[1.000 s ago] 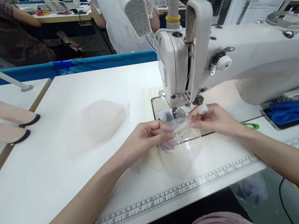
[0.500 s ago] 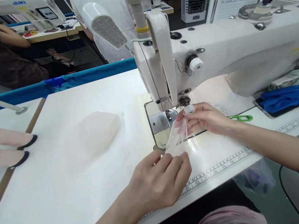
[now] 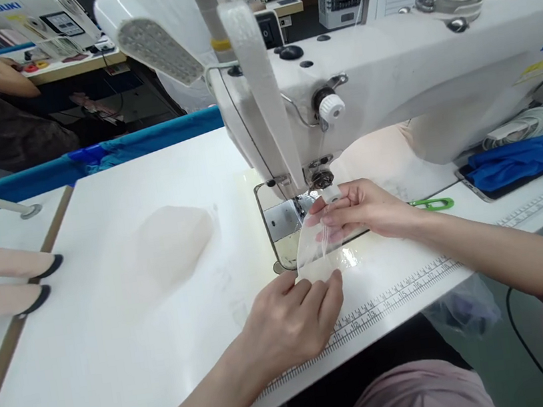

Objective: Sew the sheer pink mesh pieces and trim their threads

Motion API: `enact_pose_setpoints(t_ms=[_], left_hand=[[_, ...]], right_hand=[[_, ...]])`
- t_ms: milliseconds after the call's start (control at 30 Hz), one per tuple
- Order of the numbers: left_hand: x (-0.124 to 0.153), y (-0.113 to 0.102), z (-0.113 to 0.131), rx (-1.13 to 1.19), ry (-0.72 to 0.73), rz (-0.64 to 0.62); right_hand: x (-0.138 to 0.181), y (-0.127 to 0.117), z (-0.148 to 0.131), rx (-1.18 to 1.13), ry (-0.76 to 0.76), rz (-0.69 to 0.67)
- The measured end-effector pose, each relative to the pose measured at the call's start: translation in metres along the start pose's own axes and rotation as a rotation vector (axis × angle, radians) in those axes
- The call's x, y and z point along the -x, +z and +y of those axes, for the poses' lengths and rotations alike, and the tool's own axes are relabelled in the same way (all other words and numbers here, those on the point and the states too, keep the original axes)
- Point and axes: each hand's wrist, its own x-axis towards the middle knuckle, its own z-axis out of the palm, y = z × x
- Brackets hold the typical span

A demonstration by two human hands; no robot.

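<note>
A thin sheer piece of fabric (image 3: 312, 255) stretches from the needle plate (image 3: 281, 219) of the white sewing machine (image 3: 386, 86) toward me. My left hand (image 3: 292, 318) pinches its near end on the table, fingers closed. My right hand (image 3: 361, 211) holds the far end by the presser foot, fingers pressed together on the fabric, just right of the needle.
A pale heap of sheer fabric (image 3: 170, 241) lies to the left on the white table (image 3: 118, 333). Green-handled snips (image 3: 430, 204) and a blue cloth (image 3: 519, 167) lie at right. Two stocking forms (image 3: 9, 277) sit far left. Other people work behind.
My left hand slid from the needle plate back toward the table's front edge, drawing the fabric out; the right hand stayed by the presser foot. The view tilted closer to the machine.
</note>
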Motion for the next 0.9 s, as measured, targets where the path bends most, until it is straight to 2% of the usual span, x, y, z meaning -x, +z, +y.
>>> enact_pose_setpoints(t_ms=[467,633,700,800,833,900], left_hand=[[0.000,0.005,0.005,0.063,0.037,-0.001],[-0.001,-0.004,0.012,0.281,0.122,0.002],[-0.002,-0.010,0.007,0.384,-0.013,0.081],[-0.007,-0.017,-0.011,0.611,-0.516,0.265],[-0.008,-0.018,-0.018,0.771,-0.608,0.253],[-0.010,-0.020,-0.032,1.204,-0.678,0.044]], right_hand=[[-0.003,-0.006,0.003,0.027,-0.017,0.004],[-0.001,-0.007,0.001,0.061,-0.014,-0.077],[0.002,-0.005,0.000,0.108,-0.009,-0.187],[0.009,0.003,-0.004,0.213,-0.022,-0.403],[0.013,0.008,-0.006,0.248,-0.032,-0.458],[0.019,0.017,-0.008,0.304,-0.039,-0.519]])
